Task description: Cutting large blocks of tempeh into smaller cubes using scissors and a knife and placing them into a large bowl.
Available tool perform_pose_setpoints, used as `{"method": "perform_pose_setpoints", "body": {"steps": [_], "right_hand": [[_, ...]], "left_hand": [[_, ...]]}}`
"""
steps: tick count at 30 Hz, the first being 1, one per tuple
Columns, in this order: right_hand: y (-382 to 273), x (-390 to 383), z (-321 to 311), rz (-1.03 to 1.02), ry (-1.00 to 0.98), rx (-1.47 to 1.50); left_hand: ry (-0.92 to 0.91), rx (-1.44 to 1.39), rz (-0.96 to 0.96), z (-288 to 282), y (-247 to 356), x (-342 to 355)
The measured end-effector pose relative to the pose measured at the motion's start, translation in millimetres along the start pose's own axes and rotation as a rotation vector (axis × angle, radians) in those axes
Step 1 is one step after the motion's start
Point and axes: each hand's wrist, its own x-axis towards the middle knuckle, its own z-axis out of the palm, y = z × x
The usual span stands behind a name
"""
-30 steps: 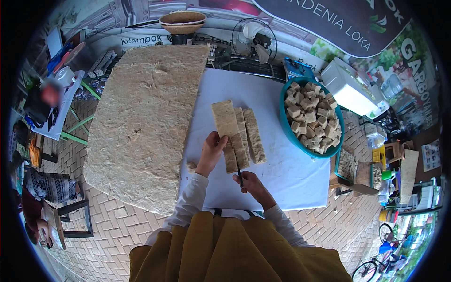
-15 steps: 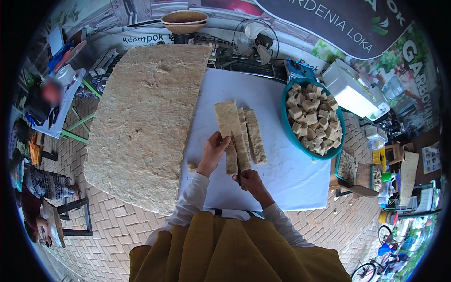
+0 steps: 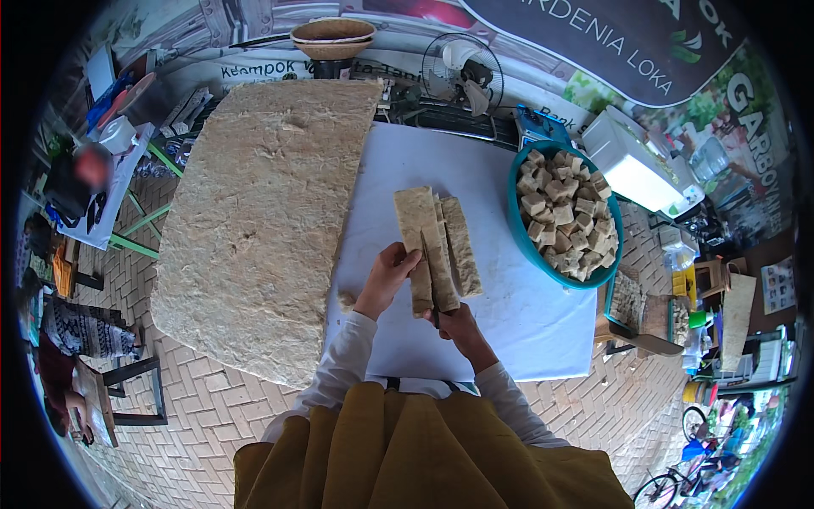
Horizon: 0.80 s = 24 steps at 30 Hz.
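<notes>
A long tan strip of fibrous, rockwool-like material (image 3: pixel 415 220) lies on the white-covered table before me, with a lengthwise slit through its near part. My left hand (image 3: pixel 387 276) is closed on the strip's left edge, thumb on top. At the near end my right hand (image 3: pixel 462 329) grips a knife (image 3: pixel 437 319); little but its dark handle shows, the blade being mostly hidden in the slit. Close along the right side lies another strip (image 3: pixel 460 246). To the left rests a large thick slab (image 3: pixel 263 212) of the same material.
A teal basin (image 3: pixel 515 225) heaped with tan cubes stands on the table's right side. A small tan scrap (image 3: pixel 346 300) lies left of my left forearm. Behind the table are a fan (image 3: pixel 463 76) and woven baskets (image 3: pixel 332 34). A person's arm (image 3: pixel 78 411) shows far left.
The strip has shifted slightly right and toward me. My right hand has moved a little right and away from me with the knife. My left hand still holds the strip.
</notes>
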Motion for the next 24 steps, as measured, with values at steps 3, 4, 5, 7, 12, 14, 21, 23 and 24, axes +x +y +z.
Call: {"method": "perform_pose_setpoints", "body": {"steps": [3,4,5,7,12,14,21,23,24], "right_hand": [[-3,0,0,-0.014,0.0,0.035],[-5,-1,1,-0.014,0.003,0.037],[-7,-1,1,-0.032,0.022,0.043],[-14,-4,3,-0.048,0.036,0.049],[-20,-10,0,-0.024,-0.068,-0.03],[-13,-8,-2,-0.01,-0.067,-0.013],[-3,-7,-1,-0.071,-0.061,-0.047],[-4,-9,-1,-0.037,-0.056,-0.08],[-5,-11,-1,-0.002,-0.05,-0.112]], "left_hand": [[-0.044,0.047,-0.031,-3,-1,0],[-0.077,0.029,-0.063,-1,0,-2],[-0.11,0.012,-0.095,0,2,-4],[-0.151,-0.046,-0.1,-2,6,-9],[-0.15,0.01,-0.002,-11,-1,-11],[-0.132,0.295,0.071,-9,1,-10],[0.023,-0.108,0.167,-16,-9,-2],[0.189,-0.188,0.153,-18,-9,5],[0.189,-0.188,0.153,-19,-10,7]]}}
